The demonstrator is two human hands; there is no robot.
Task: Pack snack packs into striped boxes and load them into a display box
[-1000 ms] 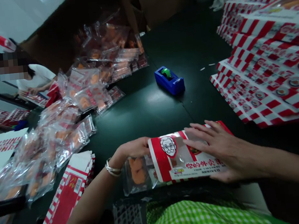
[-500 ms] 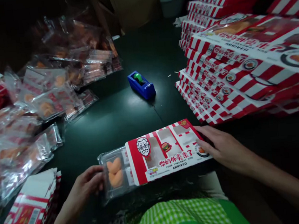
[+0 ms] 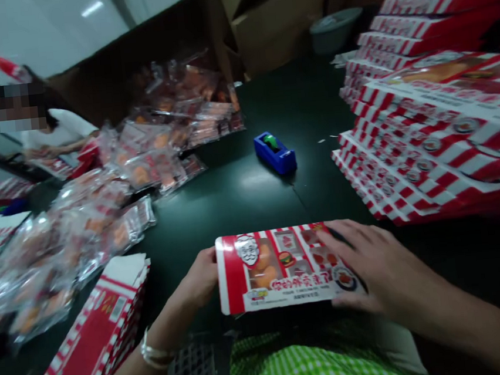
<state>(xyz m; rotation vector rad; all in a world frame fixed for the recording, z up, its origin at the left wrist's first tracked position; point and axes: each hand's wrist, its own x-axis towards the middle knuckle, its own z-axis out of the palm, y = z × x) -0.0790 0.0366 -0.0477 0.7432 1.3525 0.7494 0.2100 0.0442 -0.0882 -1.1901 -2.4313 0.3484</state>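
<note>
Head view: the printed box (image 3: pixel 291 269) lies crosswise between the person's two hands, in front of the green checked cloth (image 3: pixel 289 363). The right hand (image 3: pixel 365 259) clasps the box's right end, fingers over the far corner, thumb at the near corner. The left hand (image 3: pixel 201 277) is at the left end; its fingertips are hidden by the box, so whether it pinches or merely presses cannot be told. Compared with half a second ago, the clear tray, which then protruded from the left end, no longer does so; orange pieces (image 3: pixel 264 271) now show through the left window, and the left hand is closer to the box. Beyond the hands, the blue tape dispenser (image 3: pixel 276 154) stands on the dark table (image 3: pixel 216 199). Past the right hand rise stacked boxes (image 3: pixel 419 156). Left of the left hand lie folded cartons (image 3: pixel 90 338), with clear packs (image 3: pixel 142 168) heaped farther off. A co-worker (image 3: pixel 61 130) in a white top, out of frame half a second ago, is visible far beyond the left hand.
</note>
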